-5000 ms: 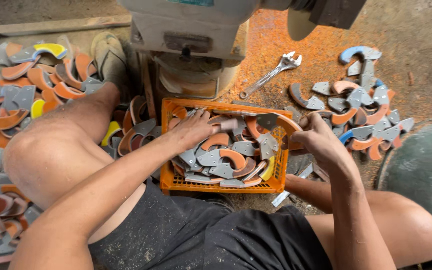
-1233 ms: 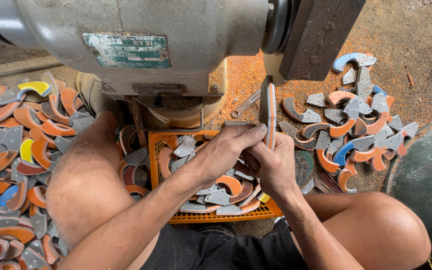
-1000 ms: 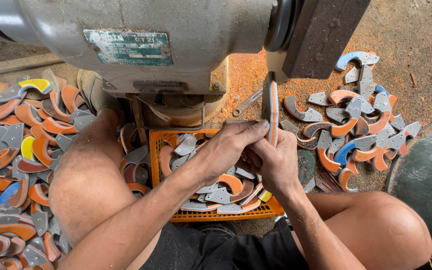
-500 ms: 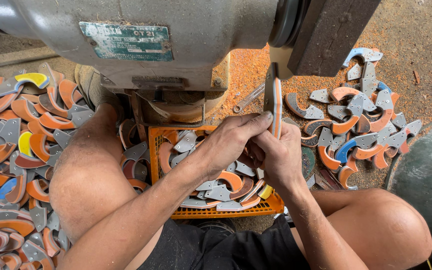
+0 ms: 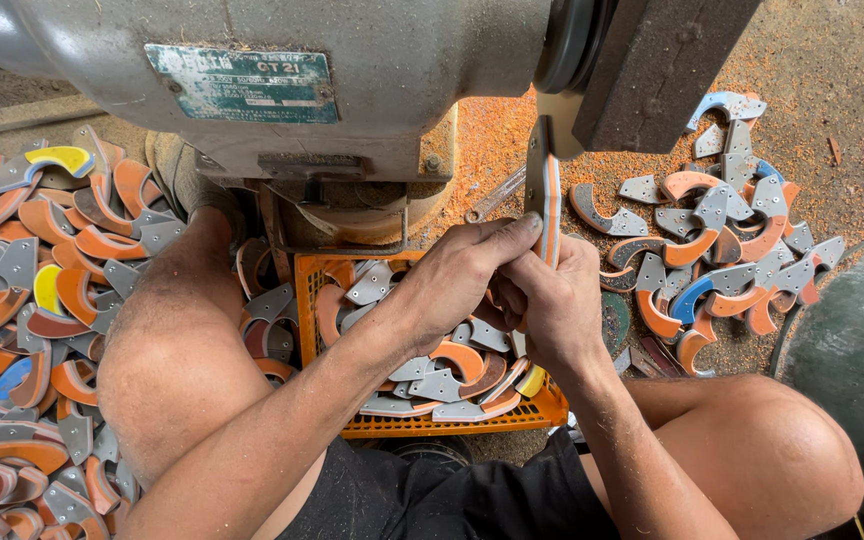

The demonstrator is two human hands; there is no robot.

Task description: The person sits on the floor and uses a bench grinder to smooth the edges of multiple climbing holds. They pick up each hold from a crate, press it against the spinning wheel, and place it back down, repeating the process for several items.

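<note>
Both my hands hold one curved heel-shaped piece (image 5: 546,185), grey with an orange edge, upright against the underside of the grinding wheel (image 5: 564,45) of a grey bench machine (image 5: 372,60). My left hand (image 5: 457,275) grips it with the thumb stretched along its side. My right hand (image 5: 557,305) clasps its lower end. Below my hands sits an orange plastic crate (image 5: 430,425) filled with several similar grey and orange pieces.
A heap of curved pieces (image 5: 37,290) lies to the left of my knee, another heap (image 5: 722,250) to the right. A wrench (image 5: 492,198) rests on orange dust beside the machine base. A dark round drum (image 5: 852,370) stands at the right edge.
Five seconds ago my hands were in the crate and beside it. Since then they came together and raised one piece up to the wheel, edging it a little higher over the last second.
</note>
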